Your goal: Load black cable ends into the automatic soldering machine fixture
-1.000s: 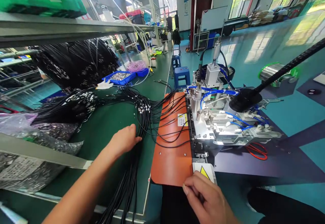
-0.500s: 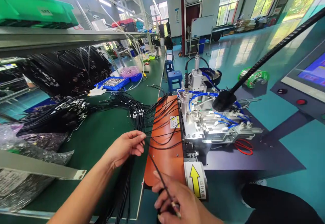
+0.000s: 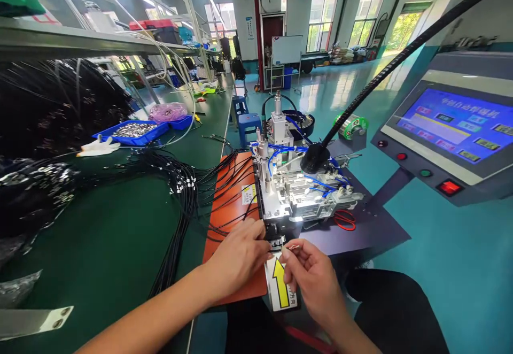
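Observation:
My left hand (image 3: 244,247) is curled closed over the front end of the orange plate (image 3: 236,290), on a black cable mostly hidden by its fingers. Its fingertips are beside the small metal clamps (image 3: 277,243) at the machine's near end. Just right of these, my right hand (image 3: 315,276) pinches a small metallic cable end (image 3: 294,247) between thumb and forefinger. Below the fingers is a white label with a yellow arrow (image 3: 281,287). Several black cables (image 3: 228,204) lie across the orange plate, their ends at the edge of the machine (image 3: 304,188).
A cable bundle (image 3: 180,220) lies on the green table (image 3: 116,236), with a blue tray of small metal parts (image 3: 134,131) and a white glove (image 3: 98,146) behind. Red-handled scissors (image 3: 344,220) lie by the machine. A lamp arm (image 3: 372,76) and a control screen (image 3: 452,124) stand right.
My view has turned right. My left hand has moved from above the table to the machine's near end. My right hand has risen beside it, bringing the cable end up.

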The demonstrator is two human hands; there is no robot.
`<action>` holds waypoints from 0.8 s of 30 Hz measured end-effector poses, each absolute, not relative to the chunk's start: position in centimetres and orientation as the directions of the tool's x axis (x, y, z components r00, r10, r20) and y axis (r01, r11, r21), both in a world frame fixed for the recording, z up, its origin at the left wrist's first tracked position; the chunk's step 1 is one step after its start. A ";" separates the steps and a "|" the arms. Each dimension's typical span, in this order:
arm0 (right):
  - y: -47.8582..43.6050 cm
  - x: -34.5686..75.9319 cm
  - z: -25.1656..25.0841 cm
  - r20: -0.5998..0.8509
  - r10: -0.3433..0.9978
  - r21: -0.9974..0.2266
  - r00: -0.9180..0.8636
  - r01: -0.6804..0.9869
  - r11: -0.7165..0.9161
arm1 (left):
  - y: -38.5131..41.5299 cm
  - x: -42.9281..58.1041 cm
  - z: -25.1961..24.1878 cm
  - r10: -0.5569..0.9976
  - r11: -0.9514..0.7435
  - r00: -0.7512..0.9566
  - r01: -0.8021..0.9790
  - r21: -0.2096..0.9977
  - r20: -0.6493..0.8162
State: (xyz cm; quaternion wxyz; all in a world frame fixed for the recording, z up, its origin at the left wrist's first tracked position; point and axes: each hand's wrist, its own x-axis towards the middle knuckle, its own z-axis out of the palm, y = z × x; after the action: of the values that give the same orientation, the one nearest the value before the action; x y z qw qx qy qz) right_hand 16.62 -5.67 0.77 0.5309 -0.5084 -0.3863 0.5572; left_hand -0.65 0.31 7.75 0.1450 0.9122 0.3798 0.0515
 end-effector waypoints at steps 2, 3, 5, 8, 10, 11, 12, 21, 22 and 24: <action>-5.5 17.6 0.8 -0.150 0.981 -0.977 0.119 -0.170 -0.129 | 0.6 0.3 7.1 0.656 -0.671 0.755 0.576 0.466 0.011; -5.4 18.1 0.9 -0.139 0.982 -0.981 0.127 -0.152 -0.119 | 0.7 0.6 6.7 0.648 -0.644 0.761 0.539 0.543 0.013; -5.4 18.9 0.9 -0.114 0.986 -0.989 0.120 -0.105 -0.102 | 0.6 1.2 5.6 0.657 -0.592 0.753 0.495 0.636 0.025; -5.6 19.7 0.7 -0.090 0.988 -0.996 0.122 -0.035 -0.086 | 0.3 1.6 4.1 0.699 -0.583 0.709 0.488 0.649 0.094; -6.0 19.9 0.4 -0.075 0.982 -0.997 0.172 0.016 -0.079 | 0.2 1.5 3.3 0.735 -0.582 0.664 0.514 0.630 0.136; -6.2 20.0 0.2 -0.062 0.977 -0.996 0.204 0.056 -0.074 | 0.2 1.4 3.1 0.751 -0.578 0.643 0.534 0.617 0.147; -6.4 20.2 0.1 -0.044 0.972 -0.992 0.231 0.109 -0.071 | 0.2 1.3 2.9 0.764 -0.572 0.628 0.552 0.606 0.149; -7.2 20.2 -0.5 0.169 0.975 -0.845 0.145 0.531 0.067 | 0.5 1.1 2.2 0.781 -0.566 0.613 0.613 0.551 0.120; -7.2 20.1 -0.5 0.181 0.975 -0.836 0.131 0.543 0.082 | 0.4 1.2 2.1 0.782 -0.563 0.612 0.611 0.556 0.120; -7.2 19.9 -0.6 0.209 0.972 -0.820 0.111 0.561 0.112 | 0.4 1.2 2.1 0.786 -0.555 0.607 0.612 0.563 0.116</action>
State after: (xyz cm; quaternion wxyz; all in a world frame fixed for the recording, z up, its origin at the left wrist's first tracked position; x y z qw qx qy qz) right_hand 19.88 -7.17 -0.56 0.4157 -0.6187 -0.6191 0.2471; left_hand 1.20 0.40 2.06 0.2412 0.8632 0.4051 0.1805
